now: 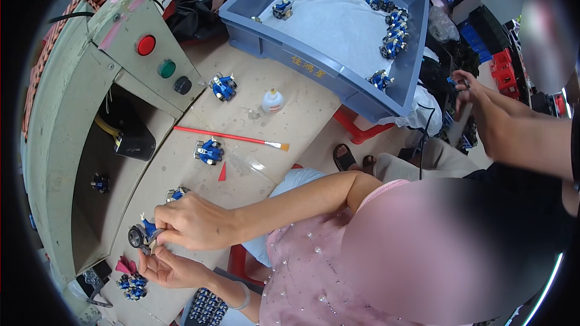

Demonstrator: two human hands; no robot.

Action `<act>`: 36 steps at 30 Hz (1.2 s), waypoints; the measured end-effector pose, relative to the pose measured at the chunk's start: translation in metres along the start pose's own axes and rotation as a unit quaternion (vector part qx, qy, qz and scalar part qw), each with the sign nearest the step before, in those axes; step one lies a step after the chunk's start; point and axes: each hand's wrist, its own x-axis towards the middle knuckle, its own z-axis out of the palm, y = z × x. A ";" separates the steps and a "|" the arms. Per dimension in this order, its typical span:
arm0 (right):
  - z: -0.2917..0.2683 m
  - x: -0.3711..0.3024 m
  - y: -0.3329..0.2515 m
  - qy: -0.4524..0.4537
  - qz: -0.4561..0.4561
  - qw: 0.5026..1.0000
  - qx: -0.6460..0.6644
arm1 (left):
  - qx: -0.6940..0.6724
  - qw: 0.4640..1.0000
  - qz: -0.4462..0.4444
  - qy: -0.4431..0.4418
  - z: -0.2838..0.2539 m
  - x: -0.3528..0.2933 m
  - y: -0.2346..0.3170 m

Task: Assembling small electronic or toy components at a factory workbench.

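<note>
One toy (148, 227) held up, many more toys around

The toy, a blue rider with black wheels, is between both hands, just above the tabletop (305, 99). The right hand (193, 220) pinches it from above. The left hand (175, 268) pinches its low end. So the fingers of both hands are closed in on it. This one is probably not done yet.

Three toys (209, 152) stand in a line on the tabletop. A bunch of toys (132, 287) sits by a pink cloth (125, 265). Rows of toys (208, 309) lie near the left arm. More sit in the blue tray (275, 48). The work looks partway along, but I cannot tell which toys are finished. Neither hand touches the brush (229, 137) or bottle (273, 101).
</note>
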 end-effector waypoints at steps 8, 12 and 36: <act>0.001 -0.008 -0.004 0.015 -0.002 0.999 0.029 | -0.059 0.997 -0.046 0.023 0.001 0.002 0.004; -0.006 -0.012 -0.006 0.003 -0.042 0.997 -0.057 | -0.153 0.986 -0.068 0.020 0.005 0.000 0.007; -0.004 -0.014 -0.007 -0.008 0.000 0.999 0.034 | -0.235 0.969 -0.049 -0.052 -0.008 -0.004 -0.010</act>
